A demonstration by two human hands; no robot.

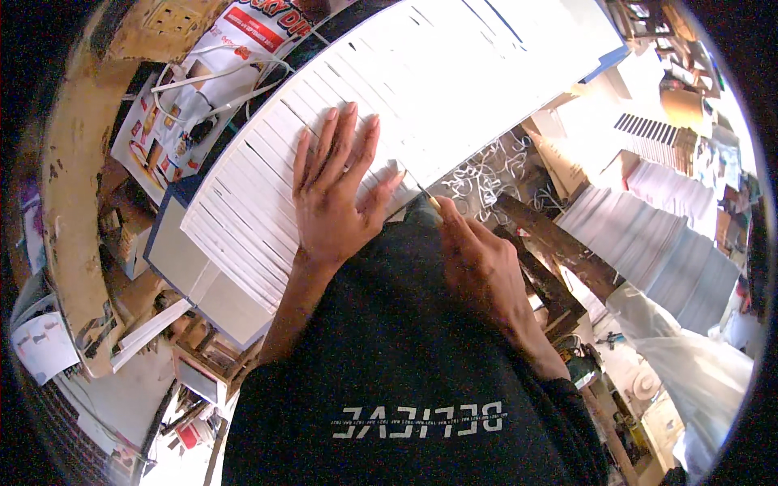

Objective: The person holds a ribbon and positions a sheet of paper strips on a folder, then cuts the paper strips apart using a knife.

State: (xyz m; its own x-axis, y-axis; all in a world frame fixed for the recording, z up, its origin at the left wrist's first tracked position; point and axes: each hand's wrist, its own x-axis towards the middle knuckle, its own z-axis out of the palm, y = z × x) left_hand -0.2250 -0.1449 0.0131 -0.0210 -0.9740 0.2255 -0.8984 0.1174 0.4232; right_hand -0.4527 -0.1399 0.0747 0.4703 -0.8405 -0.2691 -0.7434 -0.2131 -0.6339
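While pinning the paper stack (243,212), grips a knife (434,202)

As if to steady the paper stack beneath, presses the left hand (334,190), fingers apart. Clamps the fingers of the right hand (484,261) around the knife, likely for control at the near edge.

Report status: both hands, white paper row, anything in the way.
Left hand open, laid on the white paper row. Right hand closed on a slim tool at the row's near edge. Left thumb close to the tool.
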